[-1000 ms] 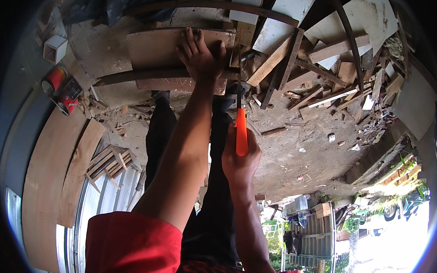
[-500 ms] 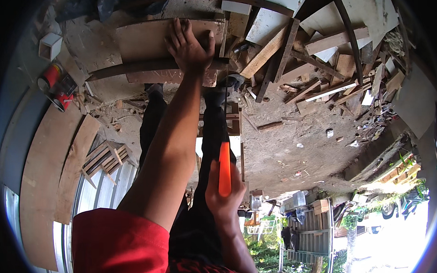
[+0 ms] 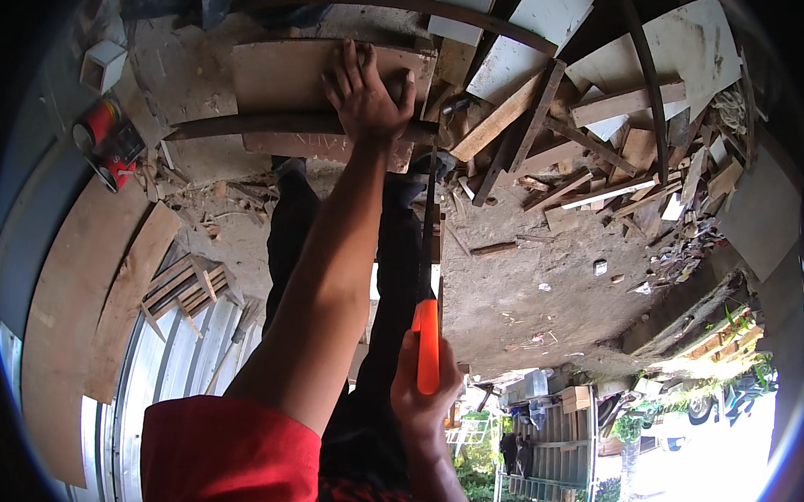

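Observation:
My left hand point(image 3: 370, 97) lies open, fingers spread, on a flat brown board point(image 3: 281, 76). A dark, narrow strip of wood point(image 3: 256, 125) lies across the board, passing by the heel of this hand. Closer to my body, my right hand point(image 3: 417, 388) is closed round the orange handle of a handsaw point(image 3: 428, 347). The saw's dark, thin blade points away from me, its far end by the right end of the dark strip. Whether the teeth touch the wood I cannot tell.
Offcuts and planks point(image 3: 584, 147) lie heaped at the far right. Red cans point(image 3: 105, 129) and a white box point(image 3: 103, 67) stand at the far left. Long curved-looking boards point(image 3: 64, 325) and a small slatted wooden piece point(image 3: 186, 289) are at the left. My legs are below the board.
My right hand has drawn the saw back toward my body, and more of the blade shows. My left hand stays spread on the board. The whole view has shifted slightly.

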Available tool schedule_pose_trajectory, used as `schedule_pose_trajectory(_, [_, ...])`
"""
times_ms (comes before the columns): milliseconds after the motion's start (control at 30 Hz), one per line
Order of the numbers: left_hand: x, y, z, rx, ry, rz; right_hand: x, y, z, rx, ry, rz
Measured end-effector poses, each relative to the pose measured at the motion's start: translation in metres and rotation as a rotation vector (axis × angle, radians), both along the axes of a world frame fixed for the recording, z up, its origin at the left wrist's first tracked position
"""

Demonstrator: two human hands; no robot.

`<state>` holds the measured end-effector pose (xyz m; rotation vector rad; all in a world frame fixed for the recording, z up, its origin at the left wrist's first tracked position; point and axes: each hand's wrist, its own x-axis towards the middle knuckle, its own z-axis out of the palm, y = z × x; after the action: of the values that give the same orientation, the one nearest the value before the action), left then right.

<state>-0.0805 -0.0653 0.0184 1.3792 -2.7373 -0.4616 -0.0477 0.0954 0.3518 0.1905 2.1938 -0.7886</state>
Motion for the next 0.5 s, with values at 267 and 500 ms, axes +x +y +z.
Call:
schedule_pose_trajectory(267, [-0.001,0.002,0.002,0.002,-0.06,-0.006,-0.038,-0.047,-0.127,-0.068,0.125,-0.066])
schedule_pose_trajectory(500, [0.005,0.002,-0.005,-0.03,0.007,-0.02,0.009,-0.004,0.004,-0.003,0.042,0.011])
